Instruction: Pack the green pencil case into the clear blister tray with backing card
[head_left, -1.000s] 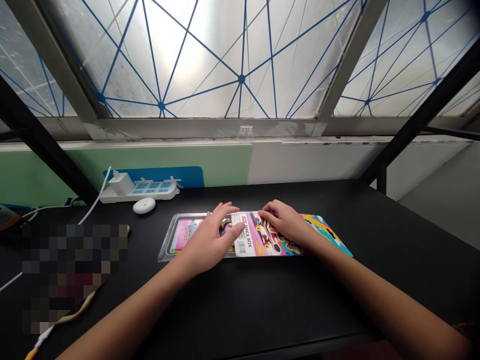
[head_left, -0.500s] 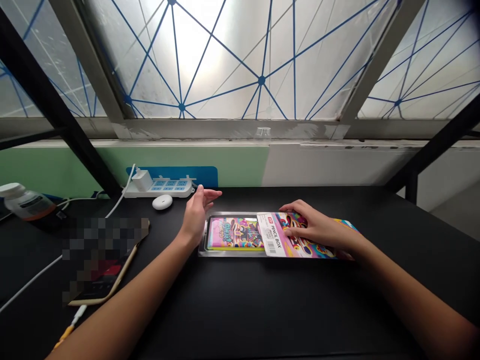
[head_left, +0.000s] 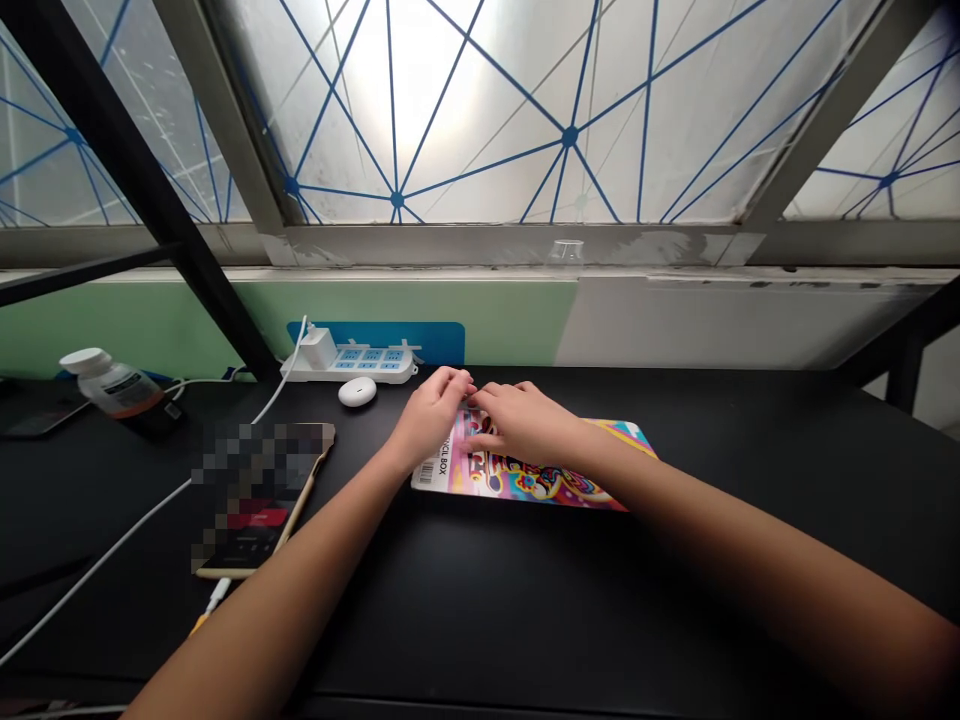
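Note:
A pencil box package [head_left: 525, 485] in a bright, colourful card sleeve lies flat on the black desk, its white label reading "PENCIL BOX" at the left end. My left hand [head_left: 431, 420] is at that end, fingers curled together over the far corner and partly covering the label; its thumb side is hidden. Across the top of the sleeve lies my right hand [head_left: 525, 425], thumb on the printed face and fingers at the far edge, gripping it. The fingertips of both hands nearly meet. No part of the clear tray shows beyond the sleeve.
A white power strip [head_left: 367, 365] with a plugged-in charger stands against the wall, a white earbud case [head_left: 357, 391] before it. Further left are a phone [head_left: 300, 500] on a cable and a white-capped bottle [head_left: 112, 385]. Black metal posts [head_left: 142, 180] flank the desk.
The sleeve has slid left over the clear tray and the inner pencil box, which no longer show. My right hand moved left with it; my left hand closed in at the left end. The view shifted.

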